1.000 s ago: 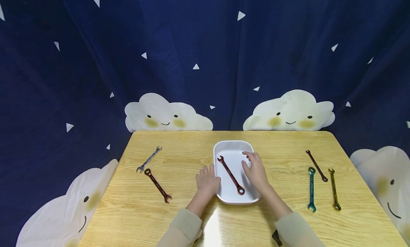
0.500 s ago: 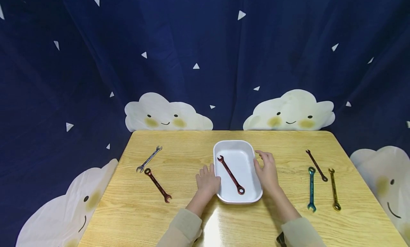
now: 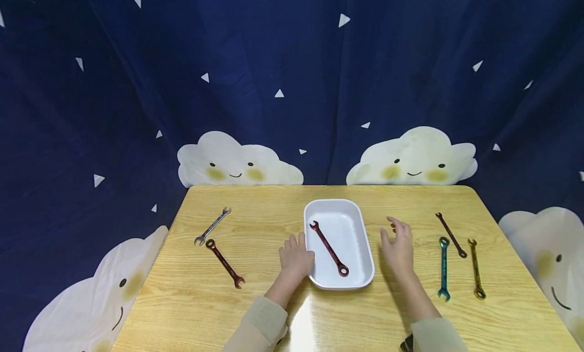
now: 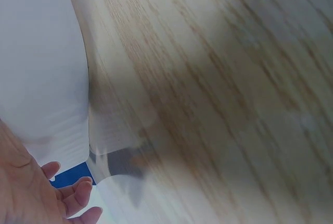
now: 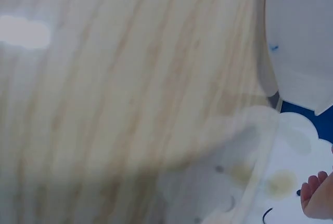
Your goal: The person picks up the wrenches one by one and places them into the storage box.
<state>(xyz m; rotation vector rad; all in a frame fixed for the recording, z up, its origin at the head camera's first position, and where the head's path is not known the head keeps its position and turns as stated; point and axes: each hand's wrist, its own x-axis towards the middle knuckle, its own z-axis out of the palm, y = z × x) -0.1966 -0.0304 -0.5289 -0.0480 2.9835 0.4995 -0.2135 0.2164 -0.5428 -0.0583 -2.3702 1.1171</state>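
Navy cloth backdrop with cloud prints behind a wood-grain table. Clock read from the white tray, mid-table. Red wrench lies in it, forked end pointing to 11, ring end to 5.

Handling guess: metal, so heavy for its size, stiff, hard to damage; polished finish probably a bit slick. Best hold: pinch mid-shaft, near balance. Tray: likely light, rigid; take the rim at 3 and 9.

Looks: wrench metallic red, slim shaft, some shine. Tray plain white, rounded corners, raised wall all round.

Left hand at the tray's 8–9 o'clock rim, fingers loose, not wrapped round anything; can't tell how hard it presses. Right hand at 3, apart from tray, fingers loosely bent, holding nothing. Teal wrench further out past 3; silver wrench out at 9.
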